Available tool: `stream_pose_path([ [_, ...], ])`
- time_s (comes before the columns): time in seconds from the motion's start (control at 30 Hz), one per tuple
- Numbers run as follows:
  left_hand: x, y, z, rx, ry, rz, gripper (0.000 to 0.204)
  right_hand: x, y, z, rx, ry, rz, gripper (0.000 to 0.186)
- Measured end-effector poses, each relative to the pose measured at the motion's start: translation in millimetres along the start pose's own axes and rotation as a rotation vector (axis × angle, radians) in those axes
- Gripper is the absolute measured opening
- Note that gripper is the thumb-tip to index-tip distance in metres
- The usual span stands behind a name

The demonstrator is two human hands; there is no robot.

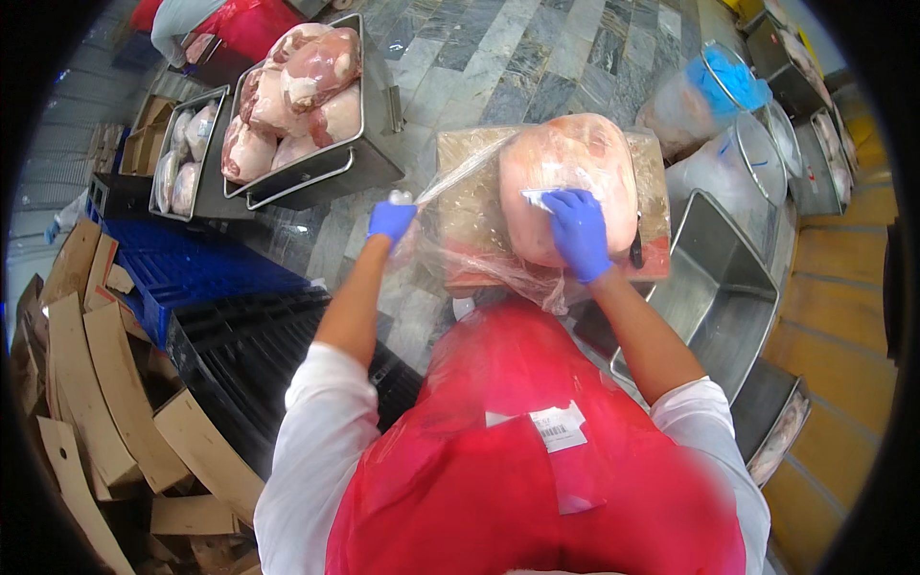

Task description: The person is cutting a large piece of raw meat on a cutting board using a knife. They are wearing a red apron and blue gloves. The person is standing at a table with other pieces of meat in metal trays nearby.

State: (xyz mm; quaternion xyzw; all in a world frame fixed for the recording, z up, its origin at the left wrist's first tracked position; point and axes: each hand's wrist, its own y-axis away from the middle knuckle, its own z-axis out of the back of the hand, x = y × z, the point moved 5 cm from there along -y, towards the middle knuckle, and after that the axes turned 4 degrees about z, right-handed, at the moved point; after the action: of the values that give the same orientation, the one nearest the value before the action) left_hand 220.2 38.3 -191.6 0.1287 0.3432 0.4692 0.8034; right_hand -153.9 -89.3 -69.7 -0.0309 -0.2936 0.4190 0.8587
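My left hand [393, 220], in a blue-purple glove, is closed on clear plastic wrap [471, 171] and holds it stretched out to the left of a big pale piece of meat [575, 153]. My gloved right hand [581, 238] lies on top of the meat, its fingers curled at a small white label [537, 197]. The meat rests on a cardboard-covered stand [470, 216], with loose wrap bunched along its near side. A dark, handle-like object [636, 251] shows at the meat's right edge.
Metal bins hold meat at the upper left [345, 153]. Right of the stand are a metal tub [719, 278] and bag-lined barrels [714, 172]. Blue pallets [192, 259], black pallets [240, 355] and flattened cardboard [120, 383] fill the left. Another person [244, 29] works at the upper left.
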Motion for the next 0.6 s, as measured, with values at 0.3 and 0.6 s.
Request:
stream_pose_path([
  [0.3, -111, 130, 18, 0.47, 1.216, -0.078, 0.037, 60, -41, -131, 0.214, -1.344, -0.594, 0.039],
  [0.6, -66, 128, 11, -0.132, 0.415, -0.458, 0.068, 105, -24, -90, 0.297, -2.164, -0.901, 0.042],
])
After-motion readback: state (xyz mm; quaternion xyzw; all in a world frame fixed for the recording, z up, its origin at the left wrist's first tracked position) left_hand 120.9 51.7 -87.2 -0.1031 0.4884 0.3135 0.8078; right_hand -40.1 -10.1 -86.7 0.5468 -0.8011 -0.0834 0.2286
